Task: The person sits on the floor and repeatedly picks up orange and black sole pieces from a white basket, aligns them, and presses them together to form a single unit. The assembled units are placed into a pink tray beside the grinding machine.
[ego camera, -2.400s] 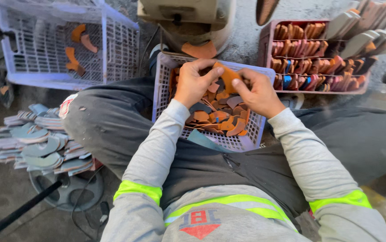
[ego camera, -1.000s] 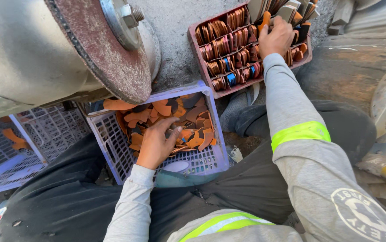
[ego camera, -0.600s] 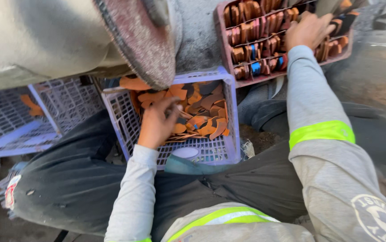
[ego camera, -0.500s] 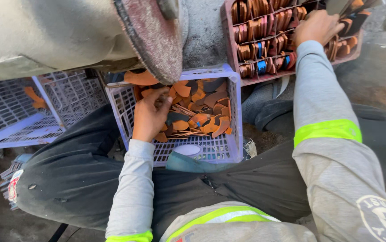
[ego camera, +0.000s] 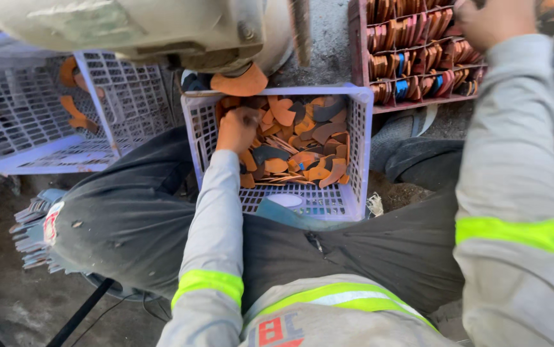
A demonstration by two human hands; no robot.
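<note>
the left hand (ego camera: 237, 128) is down inside the pale purple crate (ego camera: 360, 148) that sits between the person's knees, resting on the far left part of the heap of orange and brown leather pieces (ego camera: 299, 144). its fingers are curled down into the pieces, knuckles up; whether it has hold of one i cannot tell, since the fingertips are buried. most of the heap lies just to the right of this hand, and the near part of the crate floor shows bare mesh with a pale oval piece (ego camera: 285, 200) on it.

the right hand (ego camera: 492, 19) is stretched to the far right, over the dark red compartmented tray (ego camera: 356, 58), where leather pieces stand on edge in rows. it is partly cut off by the top of the picture, so how far it is open cannot be told. it is well apart from the crate.

a single orange piece (ego camera: 238, 82) sits at the far rim of the crate under the grey machine (ego camera: 148, 29). to the left stands a second purple crate (ego camera: 39, 115), nearly empty, with a couple of orange pieces inside. a stack of grey-blue soles (ego camera: 29, 228) lies near the left knee.
</note>
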